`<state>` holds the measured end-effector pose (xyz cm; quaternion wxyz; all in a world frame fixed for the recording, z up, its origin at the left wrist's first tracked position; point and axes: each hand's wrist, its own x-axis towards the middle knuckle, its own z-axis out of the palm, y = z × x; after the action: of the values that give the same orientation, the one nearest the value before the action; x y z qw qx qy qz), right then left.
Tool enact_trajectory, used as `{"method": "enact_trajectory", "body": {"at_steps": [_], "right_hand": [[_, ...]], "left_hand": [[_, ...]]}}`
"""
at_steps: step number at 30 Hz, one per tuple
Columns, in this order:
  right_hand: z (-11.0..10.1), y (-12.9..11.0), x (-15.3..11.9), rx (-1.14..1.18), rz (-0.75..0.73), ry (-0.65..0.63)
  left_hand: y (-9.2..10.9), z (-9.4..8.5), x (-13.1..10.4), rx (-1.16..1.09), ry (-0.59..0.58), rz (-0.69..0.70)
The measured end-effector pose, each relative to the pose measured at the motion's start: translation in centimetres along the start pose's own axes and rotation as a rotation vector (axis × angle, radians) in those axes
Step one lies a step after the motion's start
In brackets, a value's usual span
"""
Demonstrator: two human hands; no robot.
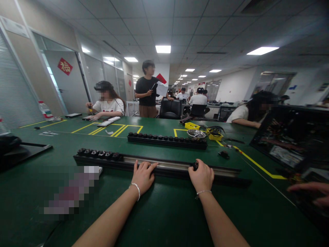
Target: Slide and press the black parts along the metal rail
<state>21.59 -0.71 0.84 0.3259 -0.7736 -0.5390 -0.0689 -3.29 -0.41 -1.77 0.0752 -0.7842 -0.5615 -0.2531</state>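
A long black channel [167, 168] with a bare metallic inside lies across the green table. Several black round sockets [99, 153] fill its left end. My left hand [143, 175] rests on the middle of the channel with its fingers spread, holding nothing. Over the right part of the channel, my right hand [202, 175] has its fingers closed round a small black piece [195, 166], partly hidden by the fingers. Behind it lies a second black strip [167, 141] lined with similar sockets.
Beyond the strips are a metal bowl [196, 133], yellow trays [192, 126] and a loose black part [223, 154]. An open black case [285, 147] stands at right, another person's hand [311, 192] near it. Other people sit or stand around the table.
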Motion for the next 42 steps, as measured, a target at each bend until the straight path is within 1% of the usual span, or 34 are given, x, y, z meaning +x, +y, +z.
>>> {"method": "enact_trajectory", "body": {"at_steps": [6, 9, 14, 17, 21, 24, 28, 31, 42], "right_hand": [[0.0, 0.8, 0.3, -0.003, 0.028, 0.028], [-0.1, 1.1, 0.4, -0.007, 0.042, 0.021], [-0.6, 1.0, 0.6, -0.026, 0.058, -0.019], [-1.0, 1.1, 0.9, -0.045, 0.070, -0.070], [-1.5, 1.5, 1.3, -0.071, 0.019, -0.122], [-1.5, 1.7, 1.3, -0.086, -0.019, -0.102], [-1.0, 1.8, 1.1, -0.093, -0.012, -0.026], [-0.6, 1.9, 1.1, -0.067, -0.012, 0.005], [-0.4, 2.3, 1.1, -0.023, 0.002, -0.002]], "left_hand": [[0.0, -0.1, 0.0, -0.008, -0.011, -0.006], [0.0, -0.1, 0.0, -0.003, -0.015, -0.006], [0.0, -0.2, 0.0, -0.001, -0.016, -0.003], [0.1, -0.3, 0.0, -0.007, -0.019, 0.002], [0.1, -0.4, 0.0, -0.010, -0.023, -0.002], [0.1, -0.5, 0.0, -0.010, -0.029, 0.001], [0.1, -0.4, 0.0, -0.005, -0.028, 0.003], [0.0, -0.4, 0.0, 0.000, -0.023, 0.006], [0.0, -0.4, 0.0, 0.000, -0.029, 0.012]]}}
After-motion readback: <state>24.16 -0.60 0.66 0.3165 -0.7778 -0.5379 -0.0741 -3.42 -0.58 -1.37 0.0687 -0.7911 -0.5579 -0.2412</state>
